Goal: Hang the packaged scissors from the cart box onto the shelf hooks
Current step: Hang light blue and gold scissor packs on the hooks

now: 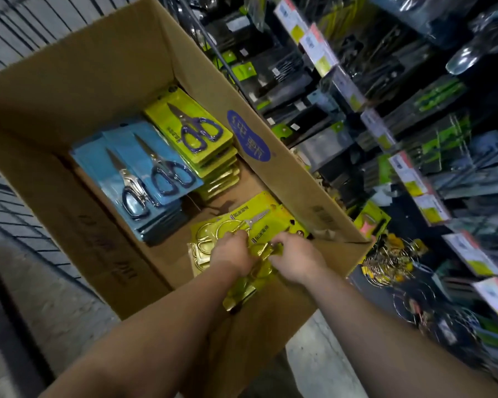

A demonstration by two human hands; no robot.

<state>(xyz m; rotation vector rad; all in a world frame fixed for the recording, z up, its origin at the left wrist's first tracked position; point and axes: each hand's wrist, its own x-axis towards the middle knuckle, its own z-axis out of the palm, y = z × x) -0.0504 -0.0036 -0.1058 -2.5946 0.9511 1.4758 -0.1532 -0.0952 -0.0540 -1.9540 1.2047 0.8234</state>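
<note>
Left hand (233, 251): fingers curled onto the yellow scissor packs (242, 228) at the near end of the box (299, 179).
Right hand (292, 254): fingers bent, pinching the same bundle just beside the left fingers.
Doing it well: I'd square the cards into one stack, hang-holes at the same end, before lifting toward the hooks (391, 262).
Box contents: beyond the fingertips a blue stack (138, 165); farther off, a yellow-green stack (190, 130).
Shelf: right of the right hand.
</note>
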